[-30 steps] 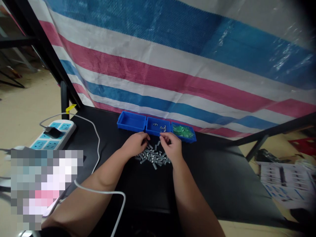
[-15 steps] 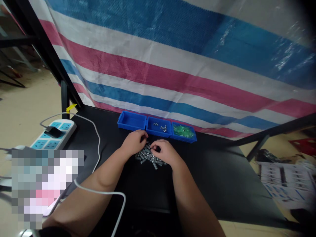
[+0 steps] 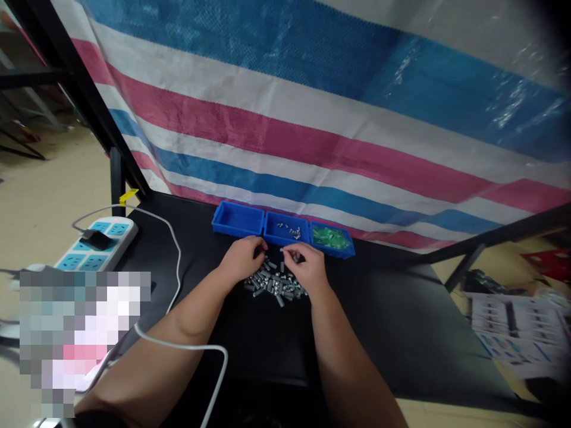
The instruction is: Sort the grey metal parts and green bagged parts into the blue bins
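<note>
A loose pile of small grey metal cylinders (image 3: 272, 284) and shinier bits lies on the black tabletop (image 3: 370, 321). At the pile's left back edge is my left hand (image 3: 243, 258), fingers curled in; whatever they pinch, if anything, is hidden. My right hand (image 3: 307, 266) is over the right back side of the pile, thumb and fingers pinched on a small metal piece (image 3: 282, 249) too small to identify. Just behind the hands stand a blue bin (image 3: 238, 230), a middle blue bin (image 3: 285, 239) with several small silvery parts (image 3: 295, 232), and a right blue bin (image 3: 332, 249) with green pieces (image 3: 330, 236).
To the left are a power strip (image 3: 122, 238) with a black plug (image 3: 96, 239), a white cable (image 3: 179, 261) crossing the table and over my left forearm, and a blurred-out device (image 3: 89, 333). A striped tarp (image 3: 267, 131) hangs behind the bins.
My right hand has shifted slightly right and back, off the middle of the pile, uncovering more cylinders; a small piece shows at its fingertips. My left hand has hardly moved.
</note>
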The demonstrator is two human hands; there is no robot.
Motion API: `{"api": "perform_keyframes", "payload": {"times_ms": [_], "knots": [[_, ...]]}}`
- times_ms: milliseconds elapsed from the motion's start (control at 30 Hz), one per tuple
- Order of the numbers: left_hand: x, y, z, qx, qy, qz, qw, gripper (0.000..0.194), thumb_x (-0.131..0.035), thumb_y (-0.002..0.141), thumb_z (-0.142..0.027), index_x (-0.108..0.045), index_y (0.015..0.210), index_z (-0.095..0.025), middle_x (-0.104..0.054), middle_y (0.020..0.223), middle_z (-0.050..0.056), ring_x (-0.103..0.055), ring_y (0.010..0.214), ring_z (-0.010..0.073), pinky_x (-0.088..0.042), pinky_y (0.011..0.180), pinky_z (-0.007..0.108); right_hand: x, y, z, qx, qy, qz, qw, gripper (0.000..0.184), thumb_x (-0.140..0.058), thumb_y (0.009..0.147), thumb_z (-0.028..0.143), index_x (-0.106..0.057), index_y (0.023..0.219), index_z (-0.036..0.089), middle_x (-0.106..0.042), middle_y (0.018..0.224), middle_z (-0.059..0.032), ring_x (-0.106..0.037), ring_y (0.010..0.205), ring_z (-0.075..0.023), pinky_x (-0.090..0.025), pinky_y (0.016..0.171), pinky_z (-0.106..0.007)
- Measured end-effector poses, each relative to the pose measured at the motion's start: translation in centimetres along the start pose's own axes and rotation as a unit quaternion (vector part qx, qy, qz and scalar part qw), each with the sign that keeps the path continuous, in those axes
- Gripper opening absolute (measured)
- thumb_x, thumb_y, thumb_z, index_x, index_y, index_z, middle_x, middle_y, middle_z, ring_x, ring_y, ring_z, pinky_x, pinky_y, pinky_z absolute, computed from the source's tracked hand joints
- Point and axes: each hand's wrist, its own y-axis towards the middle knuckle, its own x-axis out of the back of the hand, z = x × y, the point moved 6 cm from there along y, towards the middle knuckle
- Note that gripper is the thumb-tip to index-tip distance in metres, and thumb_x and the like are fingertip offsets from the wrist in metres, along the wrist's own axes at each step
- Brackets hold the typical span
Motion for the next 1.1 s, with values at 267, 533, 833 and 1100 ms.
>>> {"api": "perform_keyframes", "payload": {"times_ms": [267, 533, 833, 1100], "knots": [[-0.4, 0.0, -0.1, -0.006, -0.003, 0.010, 1.000, 0.019, -0.059, 0.079, -0.017, -0.068, 0.095, -0.022, -0.069, 0.091, 0.004, -0.064, 0.081, 0.0200, -0.049, 0.075, 0.031, 0.1, 1.0, -3.8, -0.095, 0.062, -0.144, 0.983, 0.019, -0.071, 0.085, 0.032, -0.075, 0.098, 0.018, -0.077, 0.088, -0.0075, -0.074, 0.078, -0.0213, -0.060, 0.078, -0.034], [-0.5, 0.0, -0.1, -0.005, 0.003, 0.018, 1.000, 0.019, -0.059, 0.080, -0.018, -0.068, 0.096, -0.022, -0.068, 0.090, 0.003, -0.064, 0.082, 0.0200, -0.048, 0.076, 0.031, 1.2, 0.3, -2.0, -0.099, 0.022, 0.012, 0.995, 0.014, -0.064, 0.087, 0.028, -0.075, 0.088, 0.019, -0.067, 0.067, -0.0003, -0.056, 0.056, -0.0124, -0.046, 0.057, -0.024], [-0.7, 0.0, -0.3, -0.009, 0.006, 0.021, 1.000, 0.019, -0.058, 0.080, -0.018, -0.068, 0.096, -0.022, -0.069, 0.090, 0.003, -0.064, 0.082, 0.0196, -0.048, 0.074, 0.030, 0.3, -1.0, -1.9, -0.104, -0.003, 0.254, 0.962, 0.015, -0.066, 0.075, 0.015, -0.075, 0.085, 0.020, -0.071, 0.078, 0.0009, -0.052, 0.058, -0.0097, -0.038, 0.057, -0.022], [-0.5, -0.1, -0.5, -0.006, 0.003, 0.021, 1.000, 0.017, -0.059, 0.081, -0.019, -0.069, 0.095, -0.022, -0.069, 0.090, 0.003, -0.064, 0.082, 0.0190, -0.047, 0.072, 0.029, -0.5, -2.0, -3.1, -0.128, -0.024, 0.308, 0.942, 0.020, -0.068, 0.069, 0.011, -0.078, 0.081, 0.023, -0.072, 0.082, 0.0000, -0.059, 0.067, -0.0122, -0.041, 0.062, -0.022]]}}
